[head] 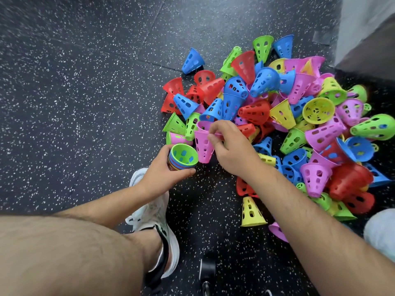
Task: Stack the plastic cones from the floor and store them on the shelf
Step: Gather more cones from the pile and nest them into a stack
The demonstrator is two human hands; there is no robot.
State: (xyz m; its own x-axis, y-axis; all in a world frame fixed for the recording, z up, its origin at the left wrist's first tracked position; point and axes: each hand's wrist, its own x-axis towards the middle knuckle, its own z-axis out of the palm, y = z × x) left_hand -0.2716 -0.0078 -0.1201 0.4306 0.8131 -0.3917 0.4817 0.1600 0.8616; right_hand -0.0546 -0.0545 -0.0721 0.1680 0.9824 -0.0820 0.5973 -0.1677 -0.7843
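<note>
A big heap of small perforated plastic cones (299, 116) in red, blue, green, yellow and pink lies on the speckled floor at the right. My left hand (162, 174) grips a short stack of nested cones (183, 157), open ends up, with a green one innermost on top. My right hand (230, 148) pinches the rim of a pink cone (203, 146), held wide end up right beside the stack, at the near edge of the heap.
Black speckled rubber floor (85, 92) stretches to the left and back. My left leg and white shoe (154, 221) are below the hands. A lone yellow cone (251, 212) stands near my right forearm. A grey wall or cabinet edge (363, 33) is at the top right.
</note>
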